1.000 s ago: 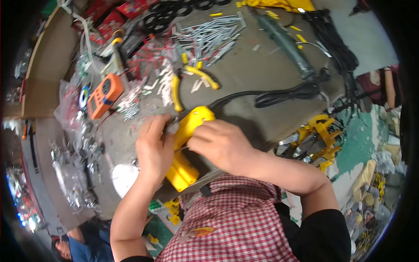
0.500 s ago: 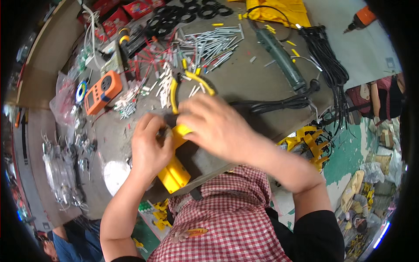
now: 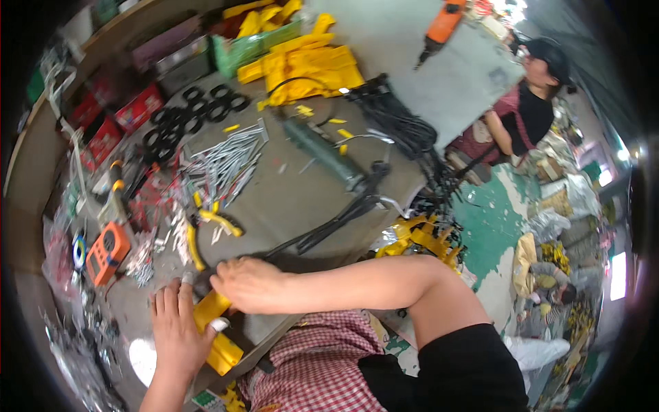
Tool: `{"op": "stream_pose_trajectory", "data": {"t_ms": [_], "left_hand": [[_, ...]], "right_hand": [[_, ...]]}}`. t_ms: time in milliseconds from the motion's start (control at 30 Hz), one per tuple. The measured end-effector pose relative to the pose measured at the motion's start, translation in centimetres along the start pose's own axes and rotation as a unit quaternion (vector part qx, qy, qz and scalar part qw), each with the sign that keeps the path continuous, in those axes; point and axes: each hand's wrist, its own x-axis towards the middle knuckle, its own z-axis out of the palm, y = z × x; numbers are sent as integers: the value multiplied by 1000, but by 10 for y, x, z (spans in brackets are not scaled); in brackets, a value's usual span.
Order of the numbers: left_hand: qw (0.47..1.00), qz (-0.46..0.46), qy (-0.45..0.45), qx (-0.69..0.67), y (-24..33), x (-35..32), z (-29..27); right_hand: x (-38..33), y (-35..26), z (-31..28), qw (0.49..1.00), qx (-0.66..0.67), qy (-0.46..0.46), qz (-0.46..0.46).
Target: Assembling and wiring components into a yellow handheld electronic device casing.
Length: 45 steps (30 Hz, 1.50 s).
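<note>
A yellow plastic housing (image 3: 224, 353) lies at the bench's near edge, slanting up and left. My left hand (image 3: 177, 326) holds it, fingers laid along its left side and thumb across its top. White coverings show on that thumb and one fingertip. At the housing's far end my right hand (image 3: 248, 283) is closed, its fingers curled down; whatever they pinch is hidden. A black cable (image 3: 322, 230) runs off to the right from beside this hand. Just beyond my hands lie pliers with yellow handles (image 3: 193, 246), their jaws not visible.
An orange meter (image 3: 108, 253) and small terminals (image 3: 142, 264) lie left. Farther back are metal rods (image 3: 223, 161), black rings (image 3: 195, 106), a dark green tool (image 3: 322, 154) and yellow parts (image 3: 309, 69). A co-worker (image 3: 528, 103) is at the right, near a hanging orange driver (image 3: 445, 24).
The view has swung, so the bench appears farther left and lower. My right hand, blurred before, is now closed at the housing's far end. My left fingers have straightened from a curl.
</note>
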Motion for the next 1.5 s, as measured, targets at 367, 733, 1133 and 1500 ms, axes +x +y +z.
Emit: {"op": "stream_pose_trajectory", "data": {"t_ms": [367, 733, 1133, 1500], "left_hand": [[990, 17, -116, -82, 14, 10, 14], [989, -17, -141, -47, 40, 20, 0], [988, 143, -32, -55, 39, 50, 25], [981, 106, -30, -157, 44, 59, 26]], "right_hand": [[-16, 97, -50, 930, 193, 193, 246], [-60, 188, -84, 899, 133, 140, 394], [-44, 88, -138, 609, 647, 457, 39], [-43, 32, -101, 678, 565, 468, 50]]}}
